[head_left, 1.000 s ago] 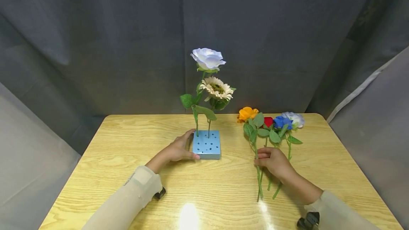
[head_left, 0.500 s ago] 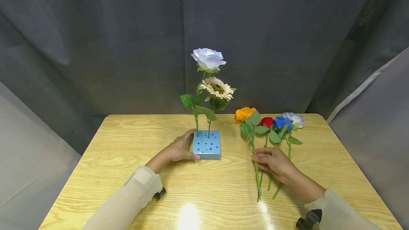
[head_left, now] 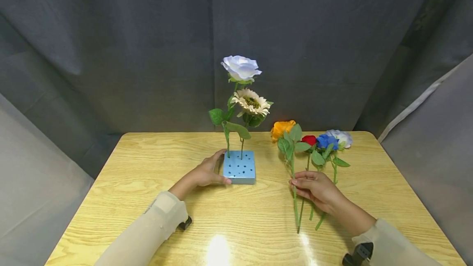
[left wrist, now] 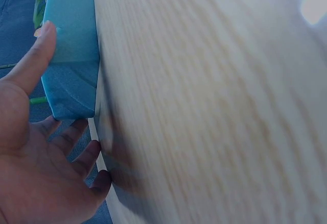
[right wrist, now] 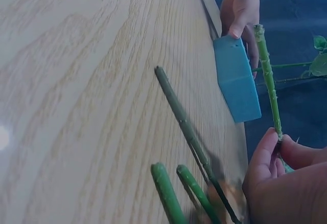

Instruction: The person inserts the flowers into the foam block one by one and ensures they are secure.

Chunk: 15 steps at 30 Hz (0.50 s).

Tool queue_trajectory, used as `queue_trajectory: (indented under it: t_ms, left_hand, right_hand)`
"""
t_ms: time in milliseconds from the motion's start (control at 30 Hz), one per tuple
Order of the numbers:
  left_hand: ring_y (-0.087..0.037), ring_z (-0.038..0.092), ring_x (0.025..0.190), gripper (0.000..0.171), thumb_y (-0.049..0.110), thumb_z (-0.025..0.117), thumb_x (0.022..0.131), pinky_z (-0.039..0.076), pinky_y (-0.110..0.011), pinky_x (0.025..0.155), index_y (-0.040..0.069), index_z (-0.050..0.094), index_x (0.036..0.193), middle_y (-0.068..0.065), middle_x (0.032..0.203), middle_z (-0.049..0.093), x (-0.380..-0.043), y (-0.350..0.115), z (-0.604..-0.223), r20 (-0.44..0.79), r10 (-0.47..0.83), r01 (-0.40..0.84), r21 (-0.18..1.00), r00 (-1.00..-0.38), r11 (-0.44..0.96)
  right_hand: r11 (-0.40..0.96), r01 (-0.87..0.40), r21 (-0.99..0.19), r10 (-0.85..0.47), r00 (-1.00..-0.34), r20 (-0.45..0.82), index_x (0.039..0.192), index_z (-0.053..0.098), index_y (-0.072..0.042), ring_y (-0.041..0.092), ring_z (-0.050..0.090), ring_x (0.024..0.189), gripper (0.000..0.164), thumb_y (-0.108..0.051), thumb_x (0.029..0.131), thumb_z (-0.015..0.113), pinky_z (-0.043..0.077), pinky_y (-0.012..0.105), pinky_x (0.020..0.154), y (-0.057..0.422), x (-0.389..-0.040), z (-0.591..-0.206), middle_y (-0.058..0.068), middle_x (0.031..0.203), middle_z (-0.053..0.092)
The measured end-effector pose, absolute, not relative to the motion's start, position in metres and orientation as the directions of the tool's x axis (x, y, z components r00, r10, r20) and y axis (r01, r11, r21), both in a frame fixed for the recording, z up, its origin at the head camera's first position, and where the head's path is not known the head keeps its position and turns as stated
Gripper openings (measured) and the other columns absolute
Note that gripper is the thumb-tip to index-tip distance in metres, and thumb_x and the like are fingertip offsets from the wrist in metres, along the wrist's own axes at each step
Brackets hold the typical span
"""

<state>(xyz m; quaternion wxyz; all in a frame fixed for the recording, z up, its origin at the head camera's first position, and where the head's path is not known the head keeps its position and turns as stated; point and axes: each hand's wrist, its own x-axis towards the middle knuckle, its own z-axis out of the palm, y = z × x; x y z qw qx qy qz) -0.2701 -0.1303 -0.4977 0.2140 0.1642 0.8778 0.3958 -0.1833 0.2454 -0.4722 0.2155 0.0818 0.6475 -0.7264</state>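
Note:
My left hand holds the light blue foam block at its left side, with thumb at the front and fingers toward the back. In the left wrist view, the thumb lies against the block's face. A pale white rose and a cream daisy-like flower stand upright in the block's holes. To the right, my right hand pinches the stem of an orange rose between thumb and fingers. The cut end of that green stem points up past the block in the right wrist view.
Beside the right hand lie a red rose, a blue flower and a pale lavender flower, their stems toward me. All rest on the wooden table. Dark grey curtain hangs behind its far edge.
My right hand has moved slightly left with the orange rose, whose bloom has risen a little and separated from the red rose. The left hand and block have stayed put.

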Motion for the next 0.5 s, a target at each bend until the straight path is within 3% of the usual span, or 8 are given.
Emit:
queue_trajectory:
  t_ms: [500]
  left_hand:
    - [-0.045, 0.018, 0.155, 0.118, 0.044, 0.091, 0.077, 0.023, -0.07, 0.118, 0.025, 0.017, 0.167, -0.018, 0.168, 0.026, -0.2717, -0.1302, -0.4998, -0.242, 0.455, 0.128, 0.755, -0.857, 0.643]
  right_hand:
    - [-0.13, 0.392, -0.911, -0.188, -0.912, -0.365, 0.132, 0.05, 0.011, 0.018, 0.075, 0.096, 0.035, -0.001, 0.101, 0.063, 0.061, 0.027, 0.082, 0.237, -0.1818, -0.465, 0.008, 0.104, 0.075]
